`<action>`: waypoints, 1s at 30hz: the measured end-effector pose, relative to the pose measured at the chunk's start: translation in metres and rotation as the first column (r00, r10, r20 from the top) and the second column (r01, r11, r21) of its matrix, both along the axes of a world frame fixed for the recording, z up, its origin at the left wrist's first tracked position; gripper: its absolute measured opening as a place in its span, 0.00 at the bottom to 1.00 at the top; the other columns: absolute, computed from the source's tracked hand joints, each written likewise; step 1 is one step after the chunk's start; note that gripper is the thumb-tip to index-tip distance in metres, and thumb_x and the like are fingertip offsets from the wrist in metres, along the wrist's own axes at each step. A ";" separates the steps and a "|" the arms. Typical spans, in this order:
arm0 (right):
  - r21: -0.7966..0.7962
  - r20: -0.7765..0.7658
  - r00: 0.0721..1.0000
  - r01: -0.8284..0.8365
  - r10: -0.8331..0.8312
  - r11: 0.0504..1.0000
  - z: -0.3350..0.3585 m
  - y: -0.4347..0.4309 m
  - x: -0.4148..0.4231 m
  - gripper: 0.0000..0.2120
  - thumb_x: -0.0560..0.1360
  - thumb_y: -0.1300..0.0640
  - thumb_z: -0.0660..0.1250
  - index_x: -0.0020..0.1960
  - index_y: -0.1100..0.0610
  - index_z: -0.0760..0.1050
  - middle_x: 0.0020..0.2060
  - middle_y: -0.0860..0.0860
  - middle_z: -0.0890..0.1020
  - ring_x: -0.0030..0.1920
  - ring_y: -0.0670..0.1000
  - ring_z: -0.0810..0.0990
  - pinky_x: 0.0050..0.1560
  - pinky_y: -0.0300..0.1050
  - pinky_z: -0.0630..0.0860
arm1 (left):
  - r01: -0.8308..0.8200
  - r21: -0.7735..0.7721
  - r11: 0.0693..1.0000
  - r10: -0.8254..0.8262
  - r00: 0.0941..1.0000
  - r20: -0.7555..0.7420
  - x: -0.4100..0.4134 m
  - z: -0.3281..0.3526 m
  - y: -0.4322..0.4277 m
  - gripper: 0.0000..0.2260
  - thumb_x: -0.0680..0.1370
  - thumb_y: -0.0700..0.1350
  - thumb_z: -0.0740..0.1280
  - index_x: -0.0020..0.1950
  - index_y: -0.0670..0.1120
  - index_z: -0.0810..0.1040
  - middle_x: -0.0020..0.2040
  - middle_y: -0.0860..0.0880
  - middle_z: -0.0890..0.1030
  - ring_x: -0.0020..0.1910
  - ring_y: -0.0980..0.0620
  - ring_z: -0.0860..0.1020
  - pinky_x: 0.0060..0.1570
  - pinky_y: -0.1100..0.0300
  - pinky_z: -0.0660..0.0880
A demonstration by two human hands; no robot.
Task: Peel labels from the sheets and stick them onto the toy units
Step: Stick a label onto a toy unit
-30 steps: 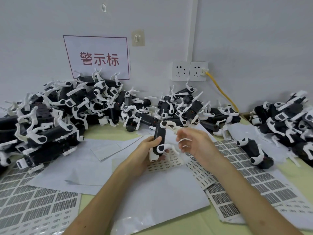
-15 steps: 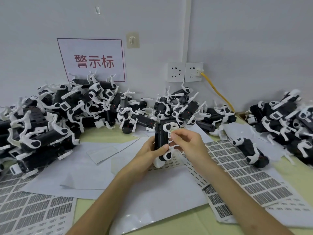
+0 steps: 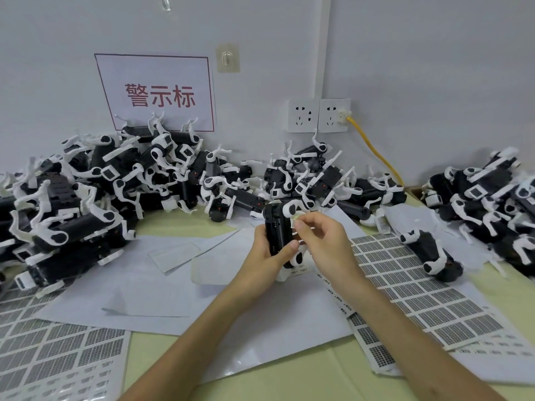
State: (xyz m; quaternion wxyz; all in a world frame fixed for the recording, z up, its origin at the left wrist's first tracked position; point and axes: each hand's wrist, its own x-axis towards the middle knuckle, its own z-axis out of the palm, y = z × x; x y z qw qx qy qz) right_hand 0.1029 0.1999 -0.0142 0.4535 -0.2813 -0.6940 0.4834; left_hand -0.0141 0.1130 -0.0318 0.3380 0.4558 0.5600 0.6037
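The right hand [image 3: 324, 241] has closed in on the toy unit [image 3: 273, 227], thumb and forefinger pinching a small white label [image 3: 293, 222] against its upper side. The left hand [image 3: 265, 257] grips the unit upright above the tabletop [image 3: 304, 383]. Label sheets [image 3: 405, 273] lie around, and heaps of units [image 3: 101, 180] line the wall under 2 sockets [image 3: 318, 115].

We look through one wide-angle camera worn on the head, facing forward and down across the table [image 3: 304, 371] toward the wall [image 3: 405, 68]; the left hand [image 3: 262, 257] and right hand [image 3: 324, 241] sit near us, mid-frame.
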 end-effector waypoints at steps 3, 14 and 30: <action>0.018 0.010 1.000 0.016 -0.016 1.000 -0.001 0.001 0.001 0.04 0.81 0.58 0.69 0.49 0.52 0.82 0.44 0.49 0.86 0.46 0.51 0.85 0.49 0.50 0.83 | -0.002 -0.005 1.000 0.002 1.000 -0.016 0.001 -0.001 0.001 0.18 0.84 0.45 0.68 0.71 0.46 0.65 0.62 0.46 0.79 0.52 0.62 0.81 0.49 0.64 0.77; 0.064 0.052 0.998 0.037 -0.040 0.997 -0.002 0.002 0.000 0.05 0.81 0.59 0.69 0.47 0.51 0.81 0.42 0.48 0.86 0.45 0.50 0.85 0.41 0.39 0.80 | -0.023 -0.021 1.000 0.021 0.996 -0.083 0.006 0.001 -0.001 0.17 0.84 0.45 0.67 0.69 0.46 0.64 0.56 0.48 0.79 0.46 0.62 0.79 0.38 0.66 0.76; 0.097 0.059 0.992 0.109 -0.115 0.989 -0.002 -0.001 0.000 0.02 0.80 0.58 0.71 0.49 0.55 0.82 0.41 0.47 0.85 0.41 0.46 0.83 0.44 0.43 0.80 | -0.008 0.031 0.999 0.012 0.988 -0.151 0.008 -0.002 0.000 0.18 0.84 0.44 0.67 0.69 0.45 0.62 0.63 0.42 0.77 0.54 0.59 0.78 0.49 0.66 0.76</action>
